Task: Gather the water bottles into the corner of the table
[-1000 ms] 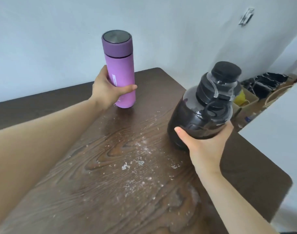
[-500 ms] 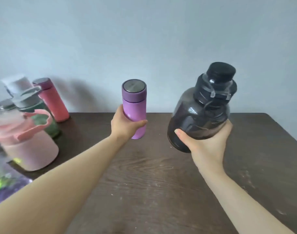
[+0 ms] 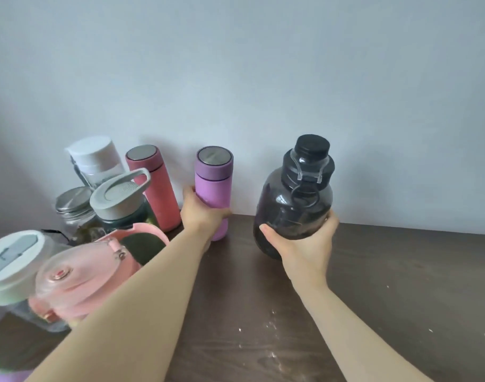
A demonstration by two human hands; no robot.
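while my left hand [image 3: 201, 216] wraps its fingers around the lower half of a purple flask [image 3: 214, 186], the flask stands upright at the back of the dark wooden table [image 3: 401, 285], close to the pale wall [image 3: 235, 64]; whether its base touches the wood i cannot tell. my right hand [image 3: 304, 244] cups the belly of a big dark jug [image 3: 293, 205] from below, thumb on its left side, fingers curled round the right, holding it upright above the tabletop with its black cap on top. the jug is to the right of the flask, apart from it. just left of the flask stands a coral flask [image 3: 160, 194], then a grey-lidded green bottle [image 3: 120, 199], a white-capped clear bottle [image 3: 94, 161] and a metal-lidded jar [image 3: 73, 208] crowded in the left corner. nearer me, blurred, sit a pink jug [image 3: 78, 282] and a pale-lidded container [image 3: 11, 268].
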